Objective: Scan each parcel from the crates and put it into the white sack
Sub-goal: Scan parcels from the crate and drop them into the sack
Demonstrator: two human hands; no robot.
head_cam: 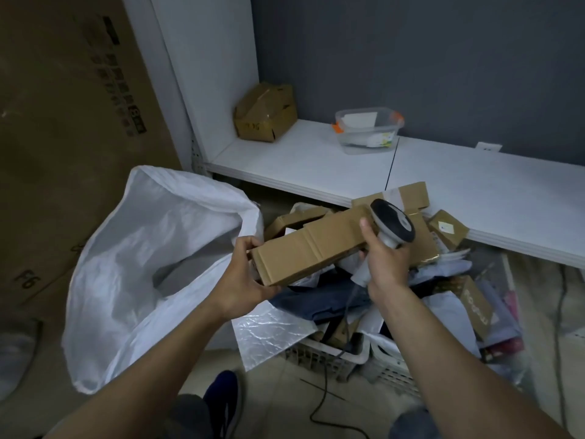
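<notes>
My left hand (245, 274) grips the near end of a long brown cardboard parcel (311, 247), held above the crates. My right hand (384, 259) holds a white and black barcode scanner (392, 224) by its handle, its head against the parcel's far end. The white sack (152, 255) stands open to the left, its mouth facing me. White lattice crates (329, 351) below hold several more parcels: cardboard boxes, dark and white mailer bags and a bubble-wrap envelope (269, 331).
A low white shelf (316, 160) runs behind the crates, bearing a dented cardboard box (264, 117) and a clear plastic tub (367, 131). A large cardboard carton (72, 122) stands at left. The scanner cable (323, 403) trails on the floor by my shoe (223, 403).
</notes>
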